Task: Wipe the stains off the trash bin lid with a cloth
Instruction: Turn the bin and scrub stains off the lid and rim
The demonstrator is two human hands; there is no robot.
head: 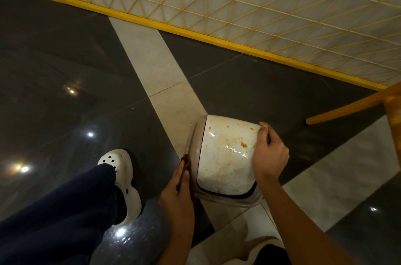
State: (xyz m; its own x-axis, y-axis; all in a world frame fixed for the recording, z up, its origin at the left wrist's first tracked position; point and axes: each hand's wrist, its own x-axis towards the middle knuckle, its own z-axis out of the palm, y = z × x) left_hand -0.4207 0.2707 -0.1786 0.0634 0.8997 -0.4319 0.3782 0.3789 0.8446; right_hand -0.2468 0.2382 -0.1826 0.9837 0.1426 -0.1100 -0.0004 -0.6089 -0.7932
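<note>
Lid [225,156]: stiff glossy plastic, judged light, slippery, likely pivoting; bin [195,132] is gripped at its sides, fingers of left hand [176,188] and right hand [269,156] curled round it.

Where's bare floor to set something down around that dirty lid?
Bare dark floor lies between the trash bin lid and the yellow fence rail, and more left of the pale tile strip, ahead of the white clog. Crowded at right by the orange chair leg.

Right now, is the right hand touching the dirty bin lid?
Touching. The head view shows the right hand curled over the right edge of the trash bin lid.
</note>
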